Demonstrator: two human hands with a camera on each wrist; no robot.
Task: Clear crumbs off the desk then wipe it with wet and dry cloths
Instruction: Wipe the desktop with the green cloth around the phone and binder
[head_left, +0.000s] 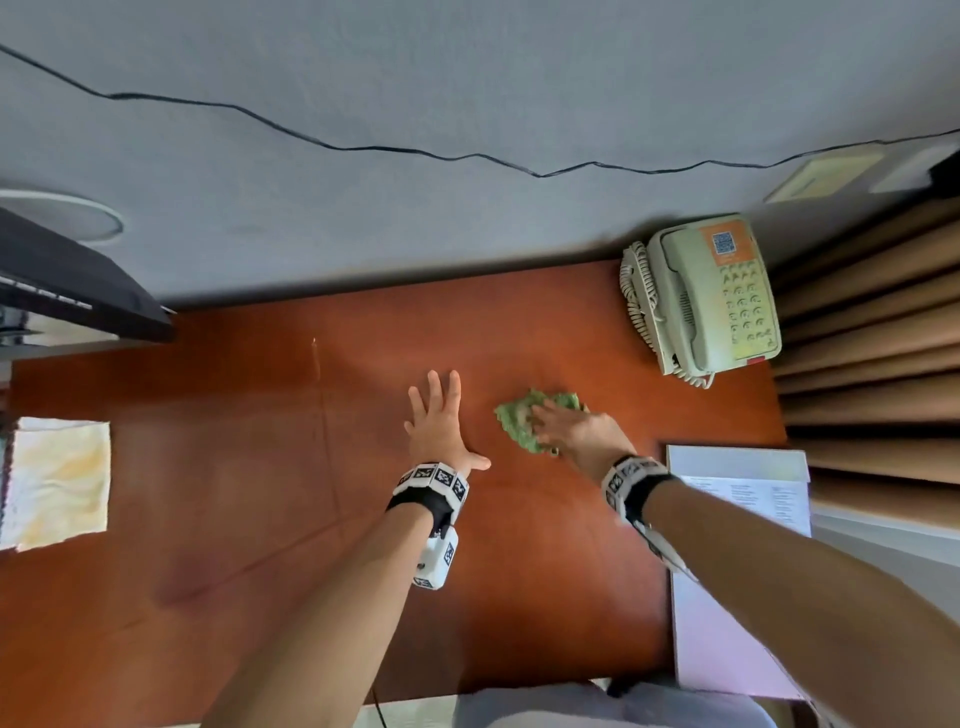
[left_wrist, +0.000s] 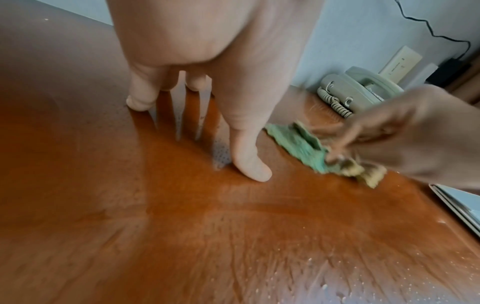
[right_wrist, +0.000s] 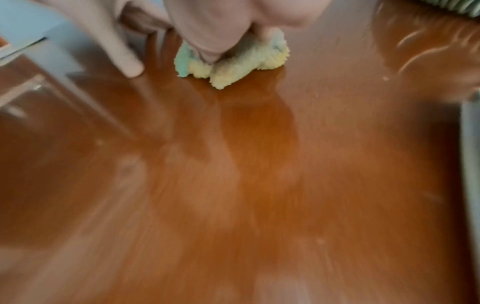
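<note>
A crumpled green cloth (head_left: 514, 415) lies on the reddish-brown desk (head_left: 260, 467), right of centre. My right hand (head_left: 571, 431) is on top of it, fingers curled into the bunched fabric; the wrist views show this cloth (left_wrist: 298, 142) (right_wrist: 246, 59) pressed to the wood under the right hand (left_wrist: 402, 127), blurred by motion. My left hand (head_left: 439, 415) lies flat on the desk just left of the cloth, fingers spread and holding nothing. Its thumb (left_wrist: 249, 162) touches the wood. Small white specks (left_wrist: 337, 267) dot the near surface.
A yellow-white cloth (head_left: 57, 483) lies flat at the desk's left edge. A beige telephone (head_left: 711, 296) sits at the back right corner, papers (head_left: 737, 519) at the front right. A black device (head_left: 78, 280) overhangs the back left. A wall runs along the desk's far side.
</note>
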